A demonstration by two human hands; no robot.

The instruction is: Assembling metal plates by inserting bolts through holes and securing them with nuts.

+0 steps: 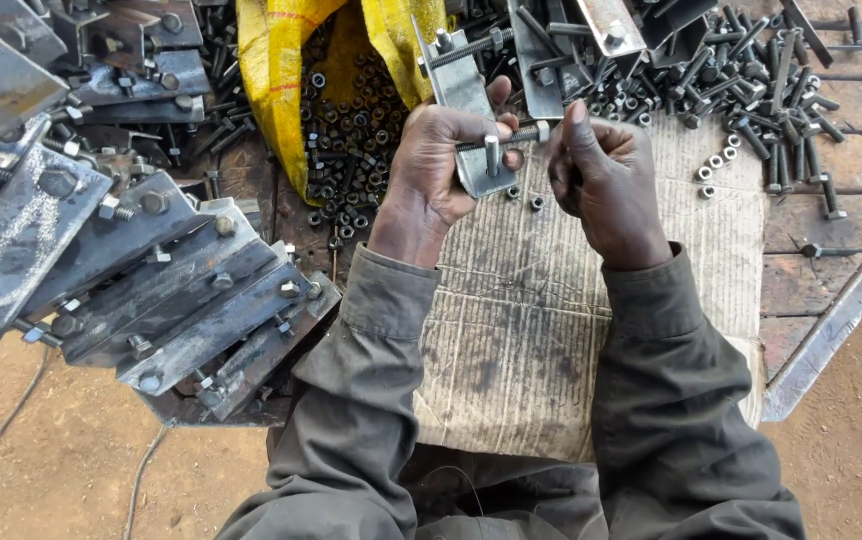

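Observation:
My left hand [438, 165] grips a grey steel angle bracket [466, 95], held upright over a sheet of cardboard [531, 300]. A bolt [491, 152] stands up through the bracket's lower end, and another crosses it near the top. My right hand [599, 170] pinches the end of a horizontal bolt [521, 134] that passes through the bracket, with thumb and forefinger at its nut. Two loose nuts [526, 197] lie on the cardboard just below the bracket.
A yellow sack [276, 70] full of dark nuts lies open behind the hands. Stacked steel brackets with bolts [151, 270] fill the left. Loose bolts [751, 80] and several nuts [716, 165] lie at the right on a rusty metal frame [831, 320].

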